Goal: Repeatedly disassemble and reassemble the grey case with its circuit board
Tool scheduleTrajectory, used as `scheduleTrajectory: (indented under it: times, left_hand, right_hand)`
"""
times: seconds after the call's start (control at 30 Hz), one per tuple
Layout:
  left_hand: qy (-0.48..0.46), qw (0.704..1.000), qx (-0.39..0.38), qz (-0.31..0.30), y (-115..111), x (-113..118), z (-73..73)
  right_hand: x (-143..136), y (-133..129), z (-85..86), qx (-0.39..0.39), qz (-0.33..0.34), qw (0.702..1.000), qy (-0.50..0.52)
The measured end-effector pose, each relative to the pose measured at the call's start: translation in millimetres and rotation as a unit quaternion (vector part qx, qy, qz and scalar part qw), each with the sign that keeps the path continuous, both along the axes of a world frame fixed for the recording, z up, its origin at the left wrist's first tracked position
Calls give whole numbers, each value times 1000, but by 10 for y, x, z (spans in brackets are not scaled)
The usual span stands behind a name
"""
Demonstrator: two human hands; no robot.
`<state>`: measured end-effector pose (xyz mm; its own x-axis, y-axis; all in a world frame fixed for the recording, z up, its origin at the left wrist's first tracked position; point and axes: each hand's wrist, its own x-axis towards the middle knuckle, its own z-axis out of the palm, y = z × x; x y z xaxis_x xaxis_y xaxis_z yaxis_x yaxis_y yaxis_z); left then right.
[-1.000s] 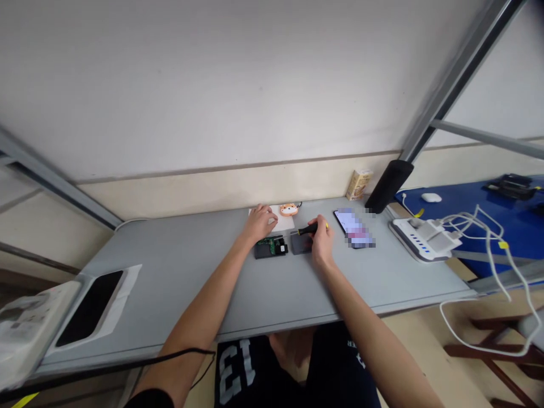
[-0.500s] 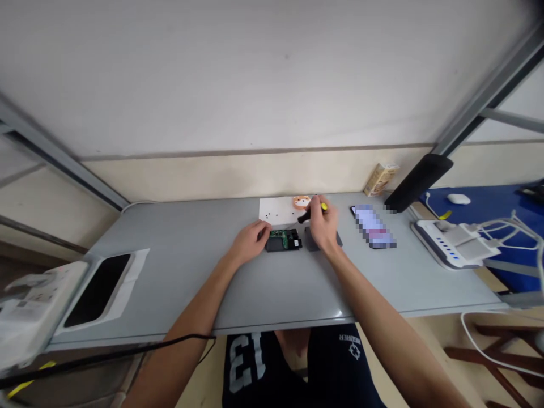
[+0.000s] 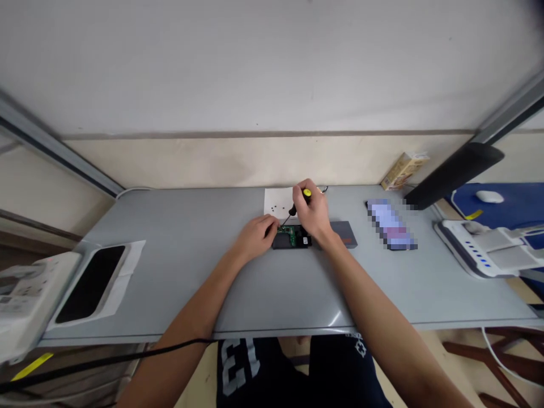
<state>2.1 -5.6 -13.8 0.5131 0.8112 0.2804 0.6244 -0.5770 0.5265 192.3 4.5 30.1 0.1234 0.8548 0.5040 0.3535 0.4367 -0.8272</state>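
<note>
The right hand has its fingers wrapped around a black screwdriver with a yellow end, held steeply so that its shaft slants down to the upper left part of a green circuit board. The board sits in a dark case, lying flat on the grey tabletop in front of the person. The left hand rests at the case's left edge, fingers bent and bunched close to the screwdriver's tip — from here I cannot tell whether they pinch anything.

Just behind the case lies a white sheet of paper with a few small dark specks on it. A flat grey box lies to the right, partly hidden by the right wrist. Farther right is a phone, its lit screen blurred out; behind it a small carton and a leaning black cylinder. A white charger full of plugs stands near the right end — and at the far left lies a dark-screened tablet or phone.
</note>
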Motion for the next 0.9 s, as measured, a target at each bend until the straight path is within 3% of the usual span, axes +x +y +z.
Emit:
scheduleTrajectory:
  times: [0.13,0.2,0.3,0.37,0.53,0.67,0.9]
  left_hand:
    - [0,1000,-5,-3,3,8,8]
    - [-4,1000,-8,-4,4,9,11]
    - [-11,1000,-11,-5,8,8,17]
    - [-10,1000,-18,-8,13,6,19]
    - [-10,1000,-25,-3,22,3,20]
    - [-7,1000,-30,-3,21,9,25]
    - [-15,999,-29,0,11,10,30]
  right_hand:
    - [-4,-2,6,16,58,996,58]
    - [-1,3,14,16,119,987,103]
    - [-4,25,22,-33,231,951,201]
    - [-32,46,20,-58,267,922,273]
    - [-192,46,14,-59,218,889,399]
    - [-240,7,29,-65,212,892,394]
    - [-76,65,71,-94,250,887,377]
